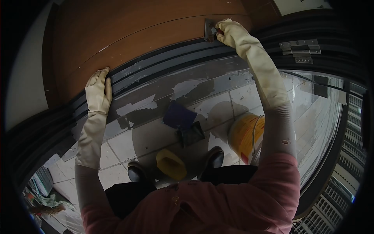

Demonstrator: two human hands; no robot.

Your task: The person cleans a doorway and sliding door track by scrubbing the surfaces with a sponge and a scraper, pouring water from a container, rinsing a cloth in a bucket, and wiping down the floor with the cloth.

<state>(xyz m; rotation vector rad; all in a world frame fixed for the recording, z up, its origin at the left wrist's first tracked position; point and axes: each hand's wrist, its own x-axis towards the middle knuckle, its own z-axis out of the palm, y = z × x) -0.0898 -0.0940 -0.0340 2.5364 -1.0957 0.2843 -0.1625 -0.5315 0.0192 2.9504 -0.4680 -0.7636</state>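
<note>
Pink shirt (210,202), bucket (242,136), scraper (209,30) in right hand (229,32)

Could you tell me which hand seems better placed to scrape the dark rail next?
Probably the right hand: it holds the scraper at the dark rail, while the left hand shows no tool.

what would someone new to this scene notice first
Probably the long pale gloves: the right hand grips a flat scraper at the top, while the left hand rests at the brown panel's lower edge. Next, the bright yellow bucket on the tiled floor, beside the right boot.
</note>
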